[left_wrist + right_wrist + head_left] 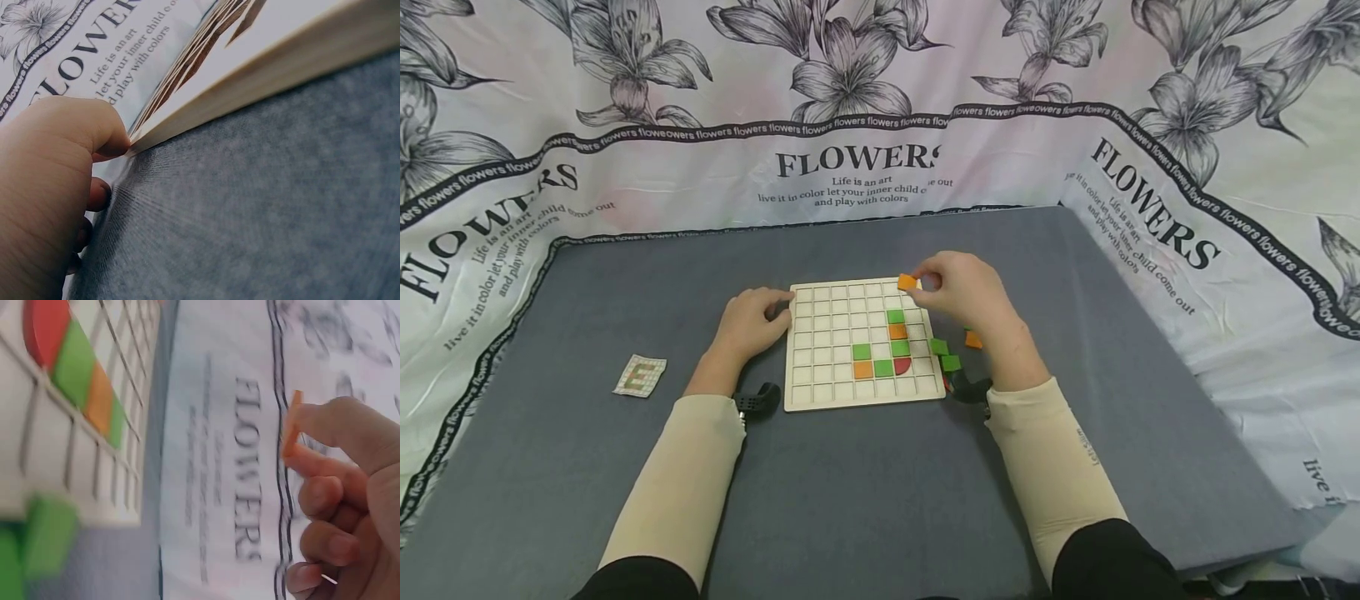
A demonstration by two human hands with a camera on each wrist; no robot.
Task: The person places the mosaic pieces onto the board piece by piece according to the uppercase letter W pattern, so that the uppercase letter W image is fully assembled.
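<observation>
My right hand (pixel 966 287) pinches an orange square tile (pixel 907 282) between thumb and index finger, over the far right corner of a pale gridded board (pixel 820 333). In the right wrist view the orange tile shows edge-on at the fingertips, and the other fingers are curled below. My left hand (pixel 748 323) touches the board's left edge near its far corner with its fingertips. In the board's cells sit several green and orange square tiles, among them a green tile (pixel 862 352) and an orange tile (pixel 863 369), plus a red rounded piece (pixel 902 365).
Loose green tiles (pixel 951 363) lie at the board's right edge, and a loose orange tile (pixel 973 340) is partly behind my right wrist. A small pattern card (pixel 640 376) marked with an E lies on the grey tabletop (pixel 850 492) at left. Flower-printed cloth (pixel 857 158) stands behind.
</observation>
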